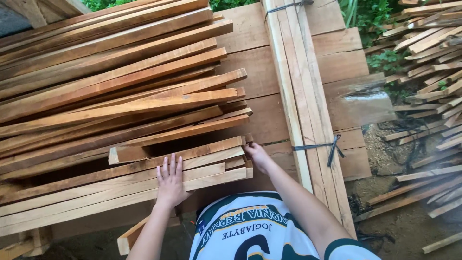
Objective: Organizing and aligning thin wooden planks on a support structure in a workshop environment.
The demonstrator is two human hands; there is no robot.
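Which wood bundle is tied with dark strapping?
The pale bundle of long battens running away to the right of the right hand, bound by dark strapping; the reddish slats under the left hand lie loose.

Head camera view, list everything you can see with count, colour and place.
Long reddish-brown sawn wooden battens: many, loose stack, left and centre.
Pale tied bundle of wooden battens: one, bound with dark straps, right of centre.
Wide brown plank platform: one, under the stacks.
Grey-brown scattered wooden offcuts: many, far right on the ground.
Green plants: top edge.
White and green jersey: one, bottom centre.
Left hand: flat on the near battens.
Right hand: at the batten ends.
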